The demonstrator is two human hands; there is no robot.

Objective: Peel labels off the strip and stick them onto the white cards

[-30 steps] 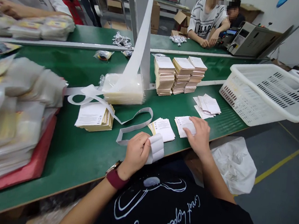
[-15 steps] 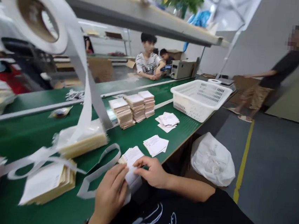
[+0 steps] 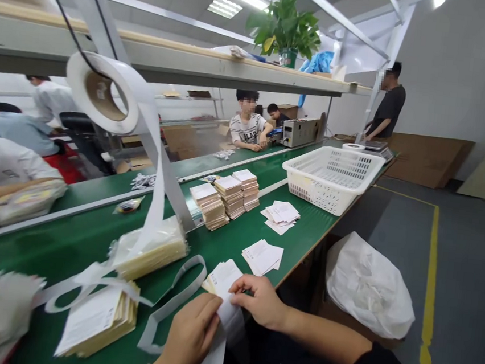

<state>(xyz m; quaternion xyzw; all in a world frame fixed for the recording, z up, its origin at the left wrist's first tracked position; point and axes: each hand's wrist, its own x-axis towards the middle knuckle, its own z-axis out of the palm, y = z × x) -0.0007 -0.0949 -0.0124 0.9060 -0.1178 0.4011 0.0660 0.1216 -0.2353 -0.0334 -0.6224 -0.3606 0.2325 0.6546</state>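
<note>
My left hand (image 3: 194,329) pinches the edge of a white strip of paper or film (image 3: 219,345), which hangs down toward my lap. My right hand (image 3: 262,299) grips the same strip from the other side, thumb and fingertips together. Just beyond my fingers lies a small pile of white cards (image 3: 224,274), partly covered by my hands. Two loose piles of printed white cards, a nearer pile (image 3: 262,257) and a farther pile (image 3: 282,213), rest on the green table. A looped white band (image 3: 170,304) lies left of my left hand.
A white tape roll (image 3: 77,83) hangs at left, its tape trailing to the green table (image 3: 202,244). Stacked card packs (image 3: 243,202) stand mid-table, another bundle (image 3: 98,322) nearer left. A white basket (image 3: 322,192) sits at the edge. A white bag (image 3: 370,286) is below. People work around.
My view has tilted up and shifted, so the table sits lower in the picture. Both hands keep hold of the white strip. The standing person at right has moved farther off.
</note>
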